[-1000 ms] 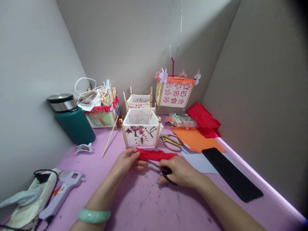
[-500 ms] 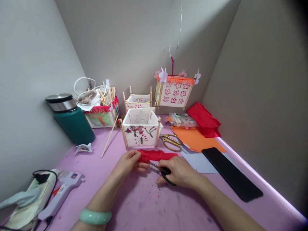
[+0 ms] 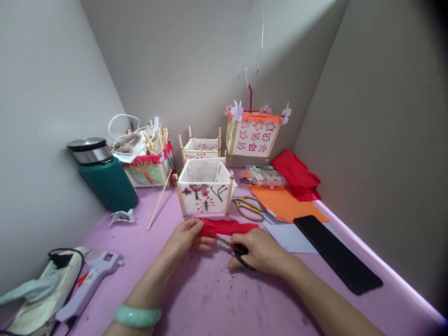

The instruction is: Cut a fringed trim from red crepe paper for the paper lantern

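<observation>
Between thumb and fingers, my left hand (image 3: pixel 189 235) pinches the left end of a strip of red crepe paper (image 3: pixel 233 227). My right hand (image 3: pixel 257 247) grips black-handled scissors (image 3: pixel 241 255), whose blades point left and reach the lower edge of the strip near my left fingertips. How far the blades are apart is hard to make out. Just behind the strip stands a white lantern box (image 3: pixel 206 198) with stick corners and drawn flowers. Gold-handled scissors (image 3: pixel 249 207) lie to its right.
On the left are a teal bottle (image 3: pixel 108 182), a glue gun (image 3: pixel 91 282) and a power strip (image 3: pixel 45 298). A finished lantern (image 3: pixel 255 135) hangs at the back. Orange paper (image 3: pixel 287 203), folded red paper (image 3: pixel 297 175) and a black phone (image 3: pixel 338 252) lie on the right.
My hands stay almost in place. The scissors' blades have shifted very slightly at the strip's lower edge; the view has tilted a touch.
</observation>
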Motion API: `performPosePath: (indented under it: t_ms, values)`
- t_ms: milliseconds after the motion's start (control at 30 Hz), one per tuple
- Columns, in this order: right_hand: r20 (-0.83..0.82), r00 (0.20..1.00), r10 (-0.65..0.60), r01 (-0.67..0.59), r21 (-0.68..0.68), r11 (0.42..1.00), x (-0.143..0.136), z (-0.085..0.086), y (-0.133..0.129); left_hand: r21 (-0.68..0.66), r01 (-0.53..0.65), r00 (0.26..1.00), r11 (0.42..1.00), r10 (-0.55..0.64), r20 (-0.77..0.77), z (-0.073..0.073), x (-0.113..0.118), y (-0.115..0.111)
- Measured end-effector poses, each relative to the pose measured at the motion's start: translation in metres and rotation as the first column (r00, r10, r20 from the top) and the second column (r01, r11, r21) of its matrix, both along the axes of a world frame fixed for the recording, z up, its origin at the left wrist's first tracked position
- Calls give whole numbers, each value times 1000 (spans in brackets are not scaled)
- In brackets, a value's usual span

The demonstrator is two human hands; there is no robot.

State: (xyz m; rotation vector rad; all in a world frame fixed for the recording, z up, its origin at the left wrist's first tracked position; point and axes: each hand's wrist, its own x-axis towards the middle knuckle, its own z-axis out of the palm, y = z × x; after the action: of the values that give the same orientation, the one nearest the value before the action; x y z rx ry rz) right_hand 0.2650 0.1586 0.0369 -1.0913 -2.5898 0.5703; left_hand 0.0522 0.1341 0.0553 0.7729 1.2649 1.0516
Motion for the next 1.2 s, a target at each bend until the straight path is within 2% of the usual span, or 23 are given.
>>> performPosePath:
  t_ms: [267,567,900,1100,1200]
  values:
    - [15,1000,3,-2,-15,1000,-2,3,-1,-8,11,1000,1000,-11,19,-3,0,0]
    - [18,1000,-6,5,26,1000,-1,2,0,-4,15,1000,1000,-15,0,-3,0,0]
    - [19,999,-31,32,-50,998,8,9,3,13,-19,999,1000,18,47,6,-7,-1]
    - [23,1000,-5,6,-45,999,9,12,3,10,-100,993,995,99,57,4,-9,1]
    - [36,999,-1,3,-37,999,7,11,3,4,-95,993,995,94,65,3,-8,1]
